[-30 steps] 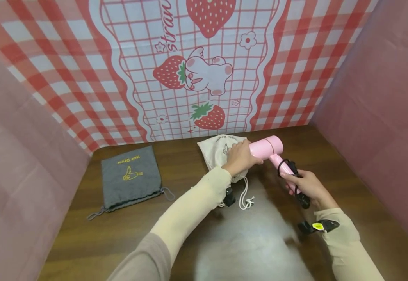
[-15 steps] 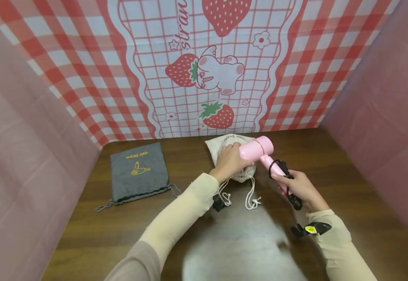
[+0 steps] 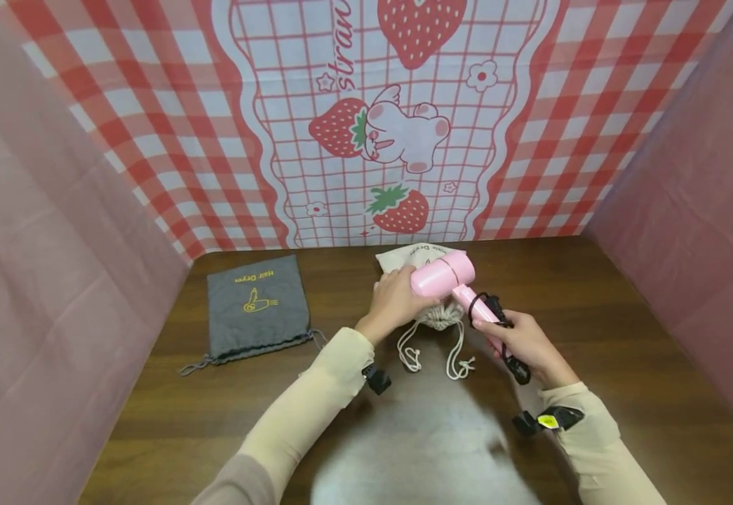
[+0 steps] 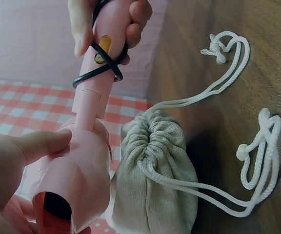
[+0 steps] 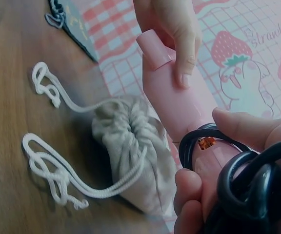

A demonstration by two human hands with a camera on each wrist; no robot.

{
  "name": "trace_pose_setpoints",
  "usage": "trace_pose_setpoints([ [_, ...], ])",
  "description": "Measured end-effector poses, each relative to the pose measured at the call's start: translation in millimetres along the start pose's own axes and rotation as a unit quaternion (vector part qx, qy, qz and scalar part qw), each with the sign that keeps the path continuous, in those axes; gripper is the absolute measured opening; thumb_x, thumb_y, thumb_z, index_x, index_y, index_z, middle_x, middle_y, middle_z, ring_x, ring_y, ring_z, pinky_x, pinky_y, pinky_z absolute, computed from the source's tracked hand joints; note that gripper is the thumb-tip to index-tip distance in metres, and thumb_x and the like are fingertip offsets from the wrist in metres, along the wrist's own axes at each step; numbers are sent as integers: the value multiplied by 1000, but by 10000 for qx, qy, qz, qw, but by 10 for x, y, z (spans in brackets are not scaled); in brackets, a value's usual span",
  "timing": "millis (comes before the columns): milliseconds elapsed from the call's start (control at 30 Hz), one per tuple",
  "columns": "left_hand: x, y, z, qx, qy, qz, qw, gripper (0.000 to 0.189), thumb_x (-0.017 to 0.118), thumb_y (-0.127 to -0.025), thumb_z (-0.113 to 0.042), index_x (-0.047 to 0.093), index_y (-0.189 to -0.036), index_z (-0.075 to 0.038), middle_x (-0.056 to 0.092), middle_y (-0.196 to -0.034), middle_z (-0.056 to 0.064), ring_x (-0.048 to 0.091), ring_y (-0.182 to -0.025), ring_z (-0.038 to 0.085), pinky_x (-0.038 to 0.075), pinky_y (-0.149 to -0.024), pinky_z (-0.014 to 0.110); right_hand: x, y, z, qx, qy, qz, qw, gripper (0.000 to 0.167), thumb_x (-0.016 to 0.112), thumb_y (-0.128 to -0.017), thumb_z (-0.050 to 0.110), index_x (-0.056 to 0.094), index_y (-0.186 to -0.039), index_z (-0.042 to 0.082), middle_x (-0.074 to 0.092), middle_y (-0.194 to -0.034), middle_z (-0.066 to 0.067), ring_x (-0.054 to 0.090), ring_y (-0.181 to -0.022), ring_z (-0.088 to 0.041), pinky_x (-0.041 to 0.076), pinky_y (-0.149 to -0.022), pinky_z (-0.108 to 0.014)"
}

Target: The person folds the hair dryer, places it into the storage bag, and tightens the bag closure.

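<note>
Both hands hold a pink hair dryer (image 3: 434,278) above the table. My left hand (image 3: 393,300) grips its barrel near the nozzle end, thumb lying along the pink shell in the left wrist view. My right hand (image 3: 526,344) grips the handle, where a black power cord (image 5: 248,180) is wound round in loops. Behind and below the dryer lies a cream drawstring bag (image 4: 155,180), bulging, its mouth gathered tight and white cords (image 3: 456,361) trailing toward me. Printed "Hair Dryer" lettering shows on its far end, partly covered by the dryer.
A flat grey drawstring bag (image 3: 259,308) with yellow "Hair Dryer" print lies at the left of the brown wooden table (image 3: 170,421). A red-checked strawberry cloth (image 3: 366,140) hangs behind, with pink cloth walls (image 3: 688,210) on both sides.
The hair dryer and both hands have moved left across the cream bag, uncovering its gathered mouth and cords. The head view has shifted slightly too.
</note>
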State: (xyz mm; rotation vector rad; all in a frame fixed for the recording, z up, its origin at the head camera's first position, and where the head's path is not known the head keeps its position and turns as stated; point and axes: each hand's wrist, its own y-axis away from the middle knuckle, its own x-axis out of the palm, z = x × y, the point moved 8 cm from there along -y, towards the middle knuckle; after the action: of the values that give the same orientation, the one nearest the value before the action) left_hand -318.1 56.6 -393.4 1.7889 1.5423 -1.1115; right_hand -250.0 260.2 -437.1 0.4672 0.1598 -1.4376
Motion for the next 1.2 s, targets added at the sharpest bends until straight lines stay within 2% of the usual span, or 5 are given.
trace_pose_setpoints([
  [167, -67, 118, 114, -71, 190, -114, 9997, 74, 79, -76, -46, 53, -136, -11, 66, -121, 8, 58, -109, 28, 45, -91, 42, 91, -2, 43, 8, 37, 91, 10000, 37, 70, -89, 33, 54, -89, 1, 52, -57, 5, 53, -49, -8, 46, -49, -25],
  [433, -130, 264, 287, -221, 142, -306, 9992, 73, 78, -76, -48, 54, -133, -8, 66, -118, 12, 59, -106, 28, 46, -90, 41, 211, -32, 108, -44, 224, 209, 9995, 39, 71, -87, 35, 54, -89, 0, 51, -58, 4, 54, -50, -11, 46, -49, -27],
  [833, -245, 480, 517, -201, 501, -374, 9978, 71, 78, -77, -41, 53, -133, -4, 64, -122, 16, 58, -108, 32, 47, -91, 45, 477, -49, 157, -178, -63, 590, 9981, 33, 70, -89, 29, 53, -87, 0, 50, -55, 4, 50, -47, -10, 44, -47, -26],
  [1033, -220, 595, 618, -244, 589, -224, 9977, 70, 77, -78, -40, 53, -133, -3, 65, -120, 17, 58, -106, 32, 47, -89, 43, 583, -71, 101, -180, -307, 790, 9962, 30, 66, -92, 26, 53, -86, -1, 50, -53, 3, 50, -45, -11, 43, -45, -26],
  [1200, -194, 664, 671, -321, 749, -112, 9966, 70, 76, -79, -38, 52, -134, -2, 64, -120, 19, 58, -108, 34, 47, -91, 45, 614, -57, 76, -257, -167, 698, 9971, 28, 67, -91, 24, 54, -83, 0, 51, -51, 3, 50, -44, -11, 42, -44, -26],
])
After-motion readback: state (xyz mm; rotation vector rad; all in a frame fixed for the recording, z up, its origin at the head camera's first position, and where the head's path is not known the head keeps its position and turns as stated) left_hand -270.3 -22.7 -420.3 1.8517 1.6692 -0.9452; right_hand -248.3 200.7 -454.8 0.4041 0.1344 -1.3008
